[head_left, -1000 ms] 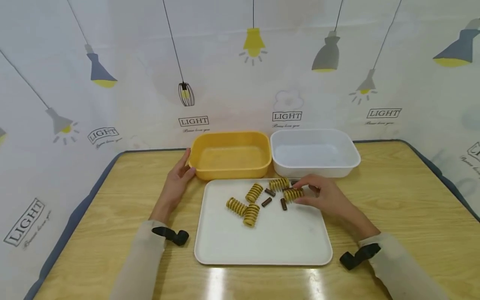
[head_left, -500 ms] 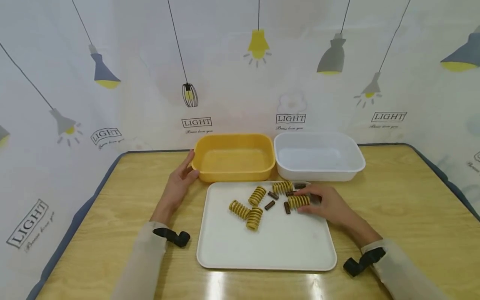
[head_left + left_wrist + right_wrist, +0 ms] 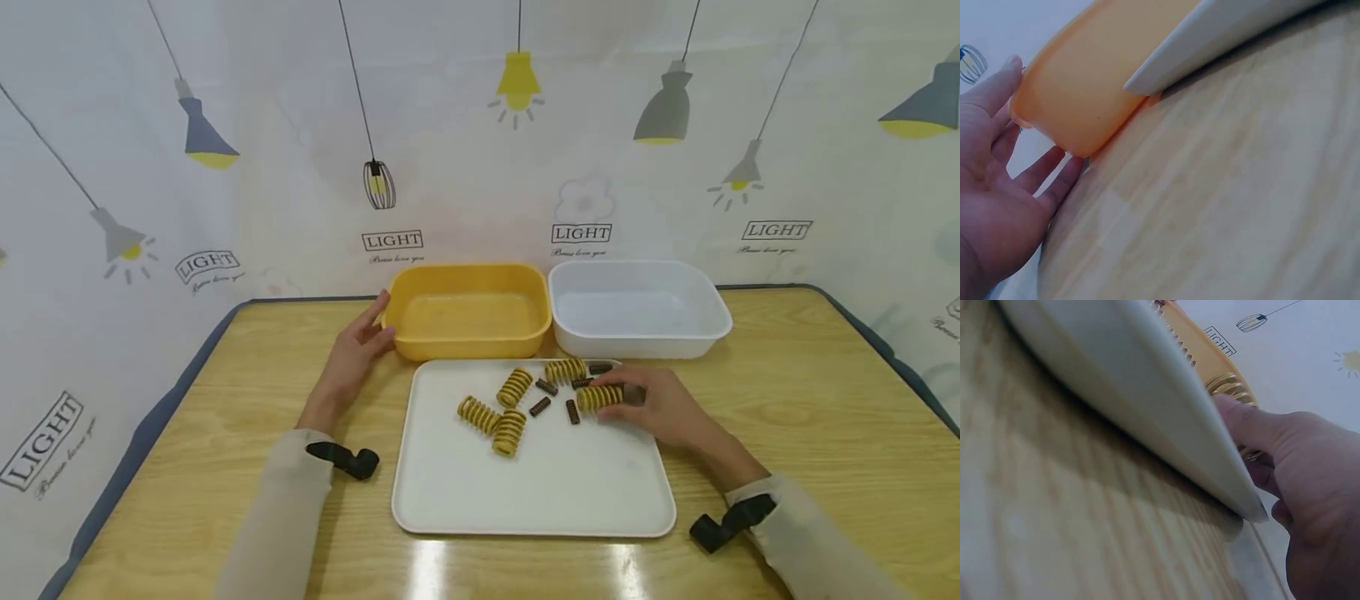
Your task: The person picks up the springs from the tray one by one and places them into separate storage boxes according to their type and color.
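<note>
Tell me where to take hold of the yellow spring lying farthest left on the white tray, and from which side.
Take the leftmost yellow spring across its middle, coming from above, thumb on one long side and fingers on the other. It lies flat on the tray, angled, with open tray on its left side. Another spring sits close against its right end, so stay clear of that end.

Yellow springs (image 3: pixel 512 387), white tray (image 3: pixel 540 492)

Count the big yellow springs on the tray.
5. Two lie crossed at tray centre, one just behind them, one near the back edge, one under the right hand. More may be hidden behind that hand.
</note>
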Demonstrator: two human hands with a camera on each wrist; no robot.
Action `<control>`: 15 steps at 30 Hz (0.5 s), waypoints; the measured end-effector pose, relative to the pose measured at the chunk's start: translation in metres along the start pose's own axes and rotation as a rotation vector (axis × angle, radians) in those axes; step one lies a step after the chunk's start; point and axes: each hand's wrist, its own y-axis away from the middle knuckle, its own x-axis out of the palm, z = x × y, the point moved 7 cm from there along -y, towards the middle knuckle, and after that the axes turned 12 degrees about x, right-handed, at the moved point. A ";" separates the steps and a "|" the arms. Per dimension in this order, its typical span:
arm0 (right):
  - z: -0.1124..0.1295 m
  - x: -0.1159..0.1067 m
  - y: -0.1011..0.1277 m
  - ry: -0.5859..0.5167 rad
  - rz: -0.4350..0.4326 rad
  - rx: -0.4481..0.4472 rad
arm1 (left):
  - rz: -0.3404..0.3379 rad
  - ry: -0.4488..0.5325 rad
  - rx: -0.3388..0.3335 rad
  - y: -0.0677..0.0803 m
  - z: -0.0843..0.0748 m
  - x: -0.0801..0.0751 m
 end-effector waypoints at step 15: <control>-0.006 0.003 0.004 -0.136 -0.014 0.075 | 0.010 -0.165 0.023 0.006 -0.008 0.003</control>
